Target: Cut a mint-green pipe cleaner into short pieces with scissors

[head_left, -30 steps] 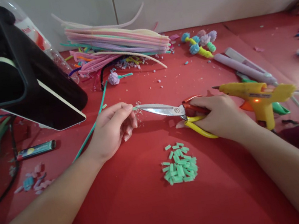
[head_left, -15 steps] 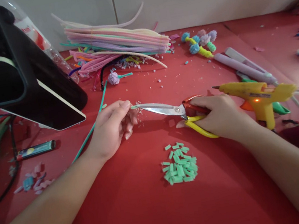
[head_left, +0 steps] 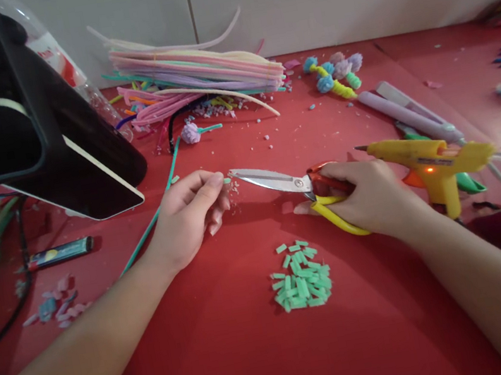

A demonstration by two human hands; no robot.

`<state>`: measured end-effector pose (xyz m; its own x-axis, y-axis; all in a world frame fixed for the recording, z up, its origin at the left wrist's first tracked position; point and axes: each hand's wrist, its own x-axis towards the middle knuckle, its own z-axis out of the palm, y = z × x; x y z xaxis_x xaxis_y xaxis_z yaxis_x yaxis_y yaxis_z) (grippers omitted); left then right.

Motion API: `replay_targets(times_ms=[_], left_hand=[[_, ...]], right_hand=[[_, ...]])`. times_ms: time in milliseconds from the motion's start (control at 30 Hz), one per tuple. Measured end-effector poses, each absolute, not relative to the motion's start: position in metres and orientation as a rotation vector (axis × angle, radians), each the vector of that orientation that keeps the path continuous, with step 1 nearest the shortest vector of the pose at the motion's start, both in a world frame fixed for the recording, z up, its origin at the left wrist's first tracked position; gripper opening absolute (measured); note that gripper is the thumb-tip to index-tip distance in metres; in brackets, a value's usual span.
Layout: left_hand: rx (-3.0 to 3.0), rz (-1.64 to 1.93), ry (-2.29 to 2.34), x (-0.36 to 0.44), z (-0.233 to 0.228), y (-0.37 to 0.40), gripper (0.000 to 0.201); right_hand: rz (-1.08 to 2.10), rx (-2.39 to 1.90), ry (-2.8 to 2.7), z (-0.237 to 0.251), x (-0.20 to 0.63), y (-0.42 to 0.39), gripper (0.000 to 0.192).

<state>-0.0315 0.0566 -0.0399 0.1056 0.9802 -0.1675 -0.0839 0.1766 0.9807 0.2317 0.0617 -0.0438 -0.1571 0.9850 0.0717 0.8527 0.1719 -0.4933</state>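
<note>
Between thumb and forefinger, my left hand (head_left: 195,216) pinches a small light-green pipe cleaner piece (head_left: 227,180); only its end shows past the fingertips. My right hand (head_left: 367,193) grips scissors (head_left: 273,180) with one red and one yellow handle. Their blades look closed, and the tips point left, a short gap from the green end. Small fuzzy crumbs (head_left: 235,189) lie below the blade tips. Nearer to me, a pile of short green cut pieces (head_left: 301,275) rests on the red table (head_left: 240,355). A long teal pipe cleaner (head_left: 143,237) runs behind my left wrist.
At the back lies a bundle of pastel pipe cleaners (head_left: 201,67), with a purple pompom (head_left: 190,133) in front. A black stand-like object (head_left: 79,139) rises at the left. On the right are a yellow glue gun (head_left: 433,160), its light lit, and a lilac flat iron (head_left: 406,113).
The scissor tips have come away from the green piece and shifted slightly, leaving a gap. My left hand has moved very little and keeps its pinch.
</note>
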Motion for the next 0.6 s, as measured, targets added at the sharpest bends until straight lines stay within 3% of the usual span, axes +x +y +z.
replay_targets(times_ms=[600], left_hand=[[1.12,1.087,1.095,-0.0332,-0.0442,0.0555,0.021]], right_hand=[[0.469,-1.767,-2.114,-0.0389,0.2265,0.0633,0.067]])
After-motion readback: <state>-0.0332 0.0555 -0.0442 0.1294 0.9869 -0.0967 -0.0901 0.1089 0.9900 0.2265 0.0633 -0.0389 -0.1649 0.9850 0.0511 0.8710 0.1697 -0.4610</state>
